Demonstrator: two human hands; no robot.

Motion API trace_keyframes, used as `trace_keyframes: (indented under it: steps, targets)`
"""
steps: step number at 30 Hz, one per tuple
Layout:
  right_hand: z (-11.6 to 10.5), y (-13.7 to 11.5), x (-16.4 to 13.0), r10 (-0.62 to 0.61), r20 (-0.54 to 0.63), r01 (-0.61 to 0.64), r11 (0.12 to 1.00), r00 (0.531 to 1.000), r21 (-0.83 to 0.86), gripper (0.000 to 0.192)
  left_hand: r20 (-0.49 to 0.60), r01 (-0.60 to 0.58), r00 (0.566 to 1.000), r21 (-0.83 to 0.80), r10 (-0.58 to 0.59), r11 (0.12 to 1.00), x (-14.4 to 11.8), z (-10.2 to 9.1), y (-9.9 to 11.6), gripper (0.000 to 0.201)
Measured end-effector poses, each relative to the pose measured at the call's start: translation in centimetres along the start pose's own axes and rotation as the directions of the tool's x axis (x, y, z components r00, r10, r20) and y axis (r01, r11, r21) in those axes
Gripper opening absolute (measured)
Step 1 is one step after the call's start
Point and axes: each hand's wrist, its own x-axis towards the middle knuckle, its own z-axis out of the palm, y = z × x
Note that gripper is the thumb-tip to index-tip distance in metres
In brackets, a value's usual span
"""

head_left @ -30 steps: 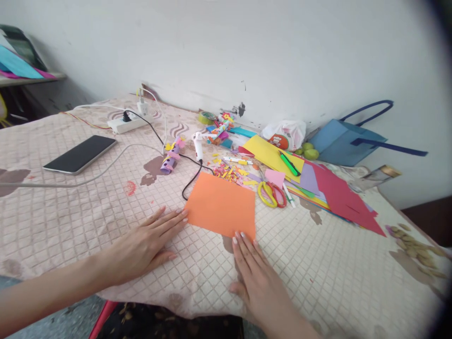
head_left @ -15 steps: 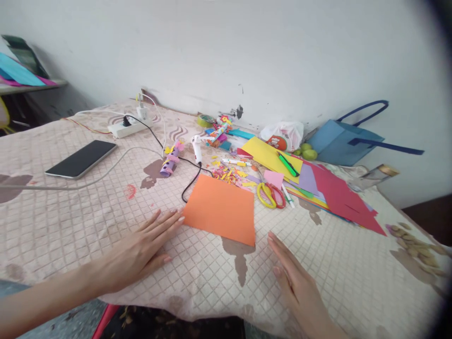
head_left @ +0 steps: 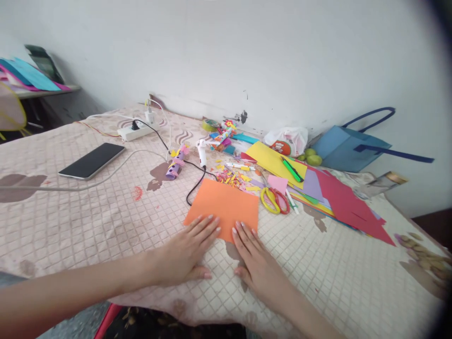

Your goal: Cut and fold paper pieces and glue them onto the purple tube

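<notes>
Where fingertips press: orange paper (head_left: 226, 203).

Lay on the quilted worktop (head_left: 88, 221): an orange sheet (head_left: 226, 205), yellow scissors (head_left: 273, 201), a phone (head_left: 92, 160), a power strip (head_left: 136, 132), coloured paper sheets (head_left: 339, 200), paper scraps (head_left: 231, 178), a blue bag (head_left: 348, 148).

Plain orange sheet (head_left: 226, 205) right under the fingertips, sitting on a pinkish-beige tablecloth (head_left: 106, 221) with a grid pattern and brown blotches. Just past the fingers: yellow-and-red handled scissors (head_left: 274, 200).
</notes>
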Motion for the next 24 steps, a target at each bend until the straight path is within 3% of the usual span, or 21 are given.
trace_keyframes:
  steps: [8,12,14,16,17,18,19,21,22,24]
  targets:
    - [0.7,2.6,-6.0,0.177,-0.099,-0.186,0.978,0.979,-0.09,0.068,-0.16,0.232,0.965,0.157,-0.207,0.96,-6.9,-0.2,-3.1,0.079]
    - [0.8,1.0,-6.3,0.197,-0.145,-0.204,0.979,0.97,-0.03,0.065,-0.211,0.315,0.938,0.194,-0.274,0.929,-8.3,-0.1,-3.4,0.078]
    - [0.3,-1.2,-5.0,0.107,-0.126,-0.107,0.994,0.986,0.014,0.07,-0.211,0.324,0.935,0.183,-0.285,0.928,-8.0,-0.2,-3.1,0.076]
    - [-0.7,-3.4,-3.6,-0.156,-0.078,0.162,0.984,0.985,0.076,0.071,-0.2,0.312,0.939,0.158,-0.279,0.937,-7.4,-0.3,-2.6,0.074]
    - [-1.3,-4.2,-3.0,-0.318,-0.031,0.319,0.938,0.948,0.134,0.066,-0.198,0.304,0.941,0.139,-0.274,0.943,-7.1,-0.5,-2.4,0.072]
    - [-2.0,-4.6,-2.4,-0.399,0.017,0.388,0.899,0.917,0.203,0.061,-0.201,0.292,0.943,0.119,-0.265,0.949,-6.8,-0.6,-2.2,0.071]
    - [-2.5,-4.6,-2.0,-0.368,0.029,0.349,0.903,0.93,0.249,0.058,-0.205,0.276,0.946,0.099,-0.252,0.956,-6.5,-0.8,-2.0,0.07]
    - [-3.4,-3.1,-1.5,-0.131,-0.033,0.135,0.951,0.991,0.277,0.05,-0.206,0.229,0.955,0.066,-0.211,0.971,-6.0,-1.1,-1.8,0.068]
    - [-3.6,-1.6,-1.2,-0.006,-0.105,0.036,0.957,0.994,0.289,0.044,-0.196,0.2,0.963,0.055,-0.186,0.978,-5.6,-1.3,-1.7,0.067]
    - [-3.6,2.5,-0.6,0.232,-0.231,-0.148,0.932,0.945,0.331,0.036,-0.156,0.137,0.979,0.042,-0.129,0.99,-4.6,-1.7,-1.4,0.065]
